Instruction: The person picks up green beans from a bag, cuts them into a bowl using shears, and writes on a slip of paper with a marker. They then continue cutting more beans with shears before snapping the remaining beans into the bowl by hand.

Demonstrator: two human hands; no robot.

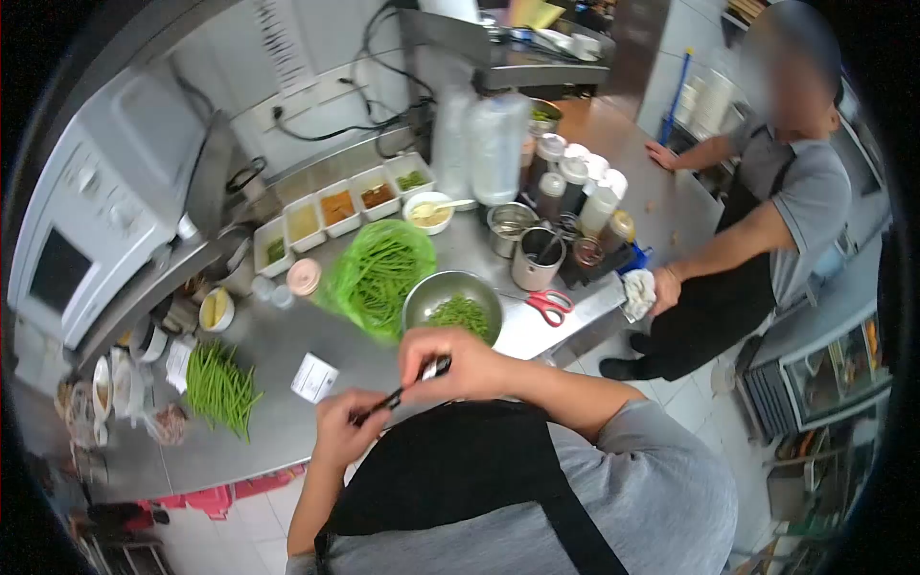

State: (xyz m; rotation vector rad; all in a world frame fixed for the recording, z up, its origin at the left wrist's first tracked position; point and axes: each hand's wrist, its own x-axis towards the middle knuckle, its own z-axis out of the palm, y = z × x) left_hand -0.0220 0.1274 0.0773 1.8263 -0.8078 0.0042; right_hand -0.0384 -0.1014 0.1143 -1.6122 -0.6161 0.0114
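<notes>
My left hand (pixel 340 431) and my right hand (pixel 448 364) are raised close to my chest, over the near edge of the steel counter (pixel 287 335). Between them they hold a thin dark tool (pixel 402 391) with a shiny end, possibly a small knife; I cannot tell exactly what it is. Just beyond my right hand sits a metal bowl (pixel 422 297) holding cut green beans (pixel 460 311). Behind the bowl lies a green bag of beans (pixel 379 273). A loose pile of whole green beans (pixel 222 383) lies on the counter to the left.
Red-handled scissors (pixel 551 305) lie right of the bowl, a paper label (pixel 314 377) left of it. White condiment tubs (pixel 335 206), metal pots (pixel 535 259) and bottles (pixel 585 187) stand behind. A microwave (pixel 86 220) is at the left. A co-worker (pixel 767 220) stands at the right, one hand on a cloth (pixel 639 292).
</notes>
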